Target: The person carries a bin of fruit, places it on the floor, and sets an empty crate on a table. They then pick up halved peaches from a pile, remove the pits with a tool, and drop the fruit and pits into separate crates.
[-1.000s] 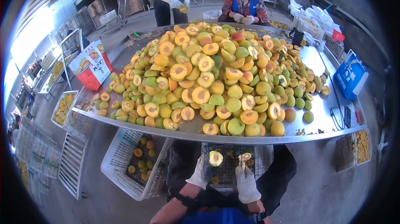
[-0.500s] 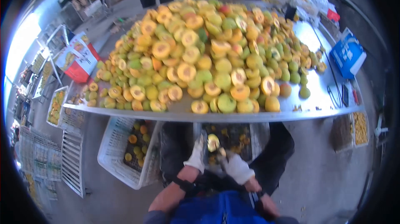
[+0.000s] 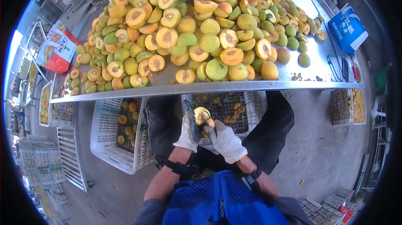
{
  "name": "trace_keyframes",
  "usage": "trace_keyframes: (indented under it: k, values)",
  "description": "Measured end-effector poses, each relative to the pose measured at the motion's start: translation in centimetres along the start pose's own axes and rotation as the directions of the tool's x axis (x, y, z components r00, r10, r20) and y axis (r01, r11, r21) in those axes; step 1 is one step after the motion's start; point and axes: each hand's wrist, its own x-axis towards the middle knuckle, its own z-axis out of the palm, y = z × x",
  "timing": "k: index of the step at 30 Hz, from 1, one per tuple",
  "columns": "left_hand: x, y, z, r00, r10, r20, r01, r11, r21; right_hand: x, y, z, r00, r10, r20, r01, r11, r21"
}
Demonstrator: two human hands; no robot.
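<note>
My left hand (image 3: 189,132), in a white glove with dark fingers, is closed around a cut yellow peach (image 3: 201,113), its pale flesh facing up. Close on the right, my right hand (image 3: 227,143), in a greyish white knit glove, grips a small pitting tool with a tan handle (image 3: 210,123). The tool's head lies at the peach's cut face and is partly hidden. Both hands are just below the table edge, over a white crate (image 3: 253,107) between my knees with dark mesh and fruit scraps inside.
A large heap of halved peaches (image 3: 167,38) covers the metal table (image 3: 184,88). At the lower left stands a white crate (image 3: 109,151) with some peaches. A red and white bag (image 3: 63,51) and a blue box (image 3: 347,28) flank the heap. Another crate (image 3: 342,107) stands at right.
My view has tilted down, so the heap and table edge sit higher in the picture. My hands stay together at the peach, with the right hand's tool now up against its face.
</note>
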Motion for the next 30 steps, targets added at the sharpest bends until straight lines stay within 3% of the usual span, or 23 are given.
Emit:
trace_keyframes:
  k: [6,9,12,15,19,27,30]
  values:
    - [0.9,-1.3,-1.4,0.988,-0.117,-0.098,0.102,0.984,-0.143,0.4,0.5,0.9,0.999,0.000,0.041,-0.002,0.999,0.038]
    - [0.8,-1.1,-0.1,0.940,-0.114,-0.323,0.100,0.993,-0.057,0.2,0.3,1.1,0.999,-0.010,0.037,0.006,0.995,0.099]
    - [0.2,-1.0,0.7,0.969,0.178,-0.170,-0.171,0.984,0.055,-0.1,1.0,2.1,0.998,-0.053,-0.046,0.058,0.990,0.127]
    - [-0.1,-0.7,1.1,0.969,0.176,-0.175,-0.169,0.984,0.056,0.4,1.9,2.4,0.987,0.029,0.160,-0.101,0.882,0.461]
    - [0.1,-0.9,0.3,0.981,0.142,-0.131,-0.127,0.985,0.114,-0.2,0.1,0.6,0.933,0.106,0.344,-0.284,0.805,0.522]
    - [0.6,2.0,0.9,0.978,0.104,0.180,-0.154,0.943,0.296,-1.3,0.3,-0.3,0.825,0.041,0.564,-0.513,0.473,0.716]
    - [1.2,2.5,1.9,0.970,0.066,0.234,-0.137,0.943,0.304,-1.7,-0.6,-0.8,0.750,0.000,0.661,-0.658,0.090,0.747]
